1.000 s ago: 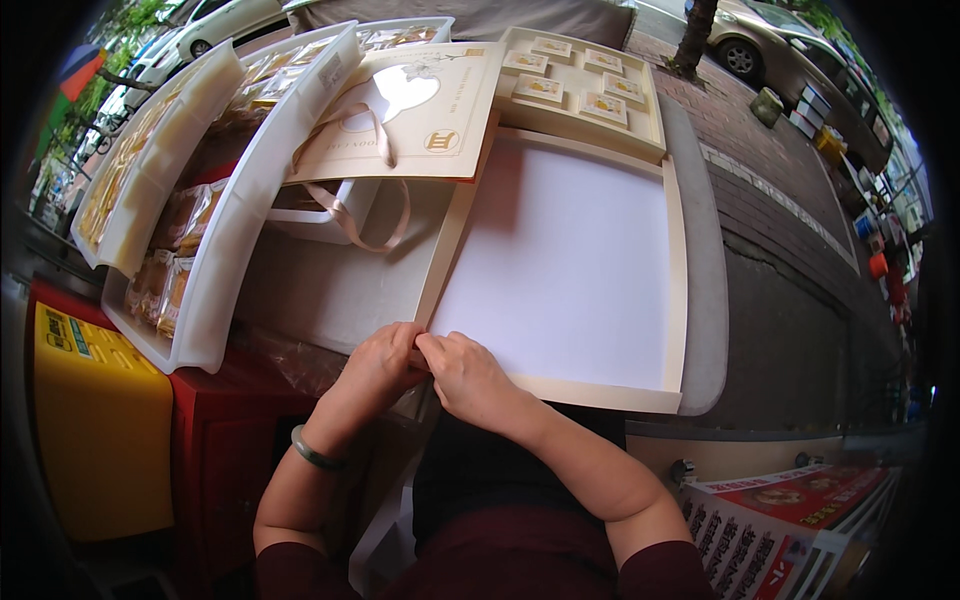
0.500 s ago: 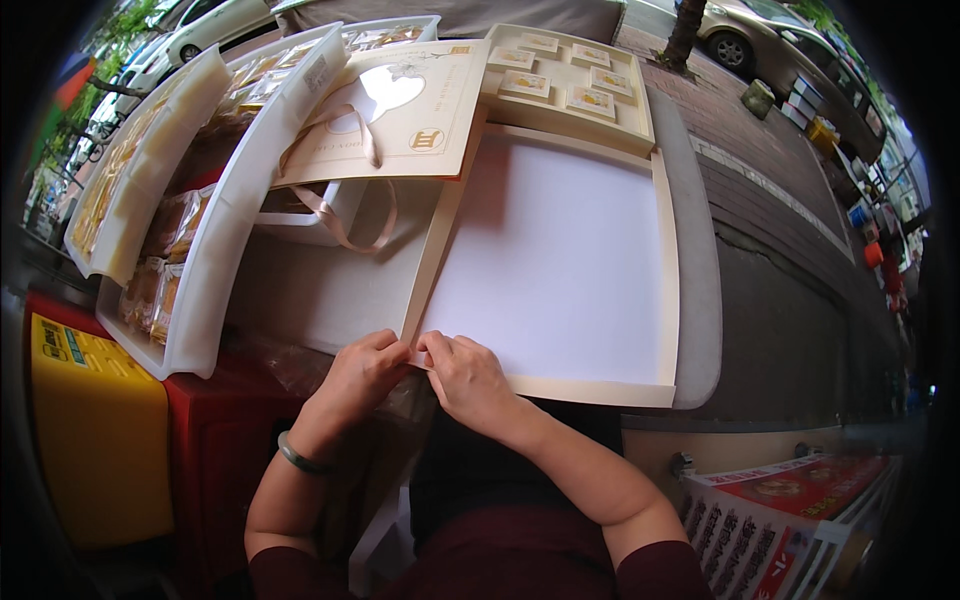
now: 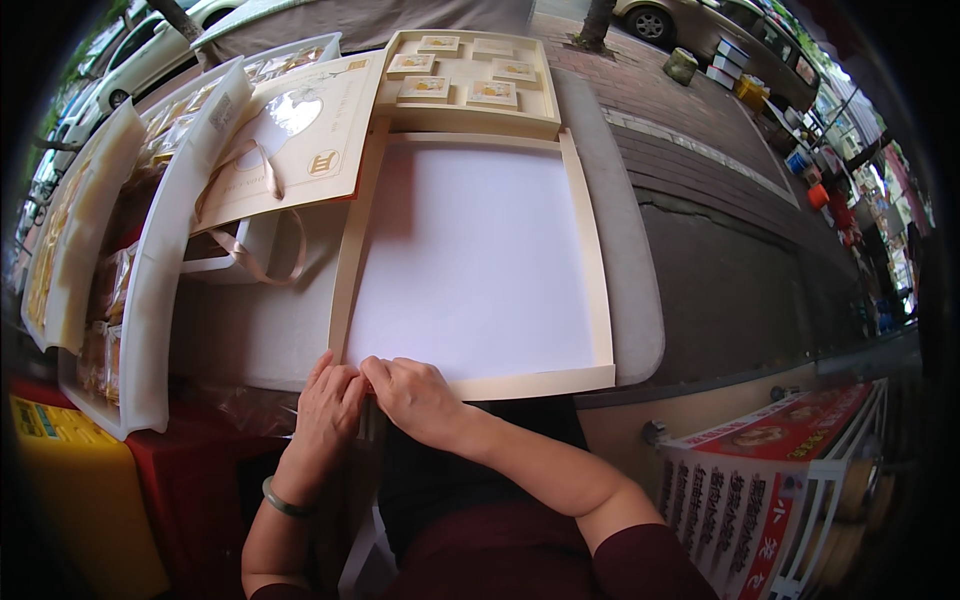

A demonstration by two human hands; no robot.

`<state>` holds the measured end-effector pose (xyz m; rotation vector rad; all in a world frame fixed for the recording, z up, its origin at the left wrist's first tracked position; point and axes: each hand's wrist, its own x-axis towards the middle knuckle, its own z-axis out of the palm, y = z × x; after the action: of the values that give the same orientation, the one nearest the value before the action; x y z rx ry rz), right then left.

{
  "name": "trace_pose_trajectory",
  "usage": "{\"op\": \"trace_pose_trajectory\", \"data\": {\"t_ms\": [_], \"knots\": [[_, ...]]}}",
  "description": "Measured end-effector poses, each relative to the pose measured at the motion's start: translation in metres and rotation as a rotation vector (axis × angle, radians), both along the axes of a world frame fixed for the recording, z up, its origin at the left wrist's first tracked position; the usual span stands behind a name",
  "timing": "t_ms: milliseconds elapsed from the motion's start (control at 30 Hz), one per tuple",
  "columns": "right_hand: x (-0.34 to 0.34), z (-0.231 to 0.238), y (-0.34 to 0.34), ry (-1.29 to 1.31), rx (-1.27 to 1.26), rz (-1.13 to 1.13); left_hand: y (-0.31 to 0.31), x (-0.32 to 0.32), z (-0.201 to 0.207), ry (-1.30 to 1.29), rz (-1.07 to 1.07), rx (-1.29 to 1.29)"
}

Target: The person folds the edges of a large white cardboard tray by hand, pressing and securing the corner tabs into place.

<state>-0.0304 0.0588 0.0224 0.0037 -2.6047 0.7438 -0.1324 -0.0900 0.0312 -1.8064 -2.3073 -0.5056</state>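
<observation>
A large shallow cardboard box (image 3: 480, 260), white inside with low cream sides, lies on the grey table. Both of my hands meet at its near left corner. My left hand (image 3: 330, 398) is closed at the outside of that corner, its fingertips against the end of the left side. Beside it, my right hand (image 3: 415, 400) pinches the near side right at the corner. The bit of card between the fingers is mostly hidden by them. A bangle (image 3: 285, 498) circles my left wrist.
A cream tray (image 3: 470, 118) with several small square boxes adjoins the far side. To the left, a cream gift bag (image 3: 292, 135) with ribbon handles lies beside white plastic crates (image 3: 180, 250) of wrapped pastries. A yellow box (image 3: 85, 500) stands lower left, a printed sign (image 3: 760, 480) lower right.
The view has shifted, so the table and crates sit further left in it. My hands remain at the same corner; the left fingers have straightened a little and stand higher along the box's left side.
</observation>
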Motion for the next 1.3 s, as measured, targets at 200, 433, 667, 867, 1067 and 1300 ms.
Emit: {"op": "trace_pose_trajectory", "data": {"t_ms": [200,433,667,867,1067,1300], "knots": [[0.051,0.009,0.038,0.005,0.095,0.052,0.003,0.002,0.016,0.032,-0.018,-0.073],[0.082,0.008,0.055,-0.032,0.075,-0.039,0.028,0.027,-0.001,0.08,-0.015,-0.1],[0.089,0.011,0.068,-0.003,0.029,0.024,0.045,0.034,-0.006,0.043,-0.134,0.029],[0.141,0.048,0.134,-0.36,0.019,0.014,0.046,0.036,-0.005,0.051,-0.125,0.055],[0.152,0.078,0.177,-0.657,-0.231,-0.153,0.047,0.037,-0.006,0.059,-0.116,0.037],[0.15,0.061,0.176,-0.694,-0.332,-0.266,0.047,0.038,-0.004,0.055,-0.11,0.036]]}}
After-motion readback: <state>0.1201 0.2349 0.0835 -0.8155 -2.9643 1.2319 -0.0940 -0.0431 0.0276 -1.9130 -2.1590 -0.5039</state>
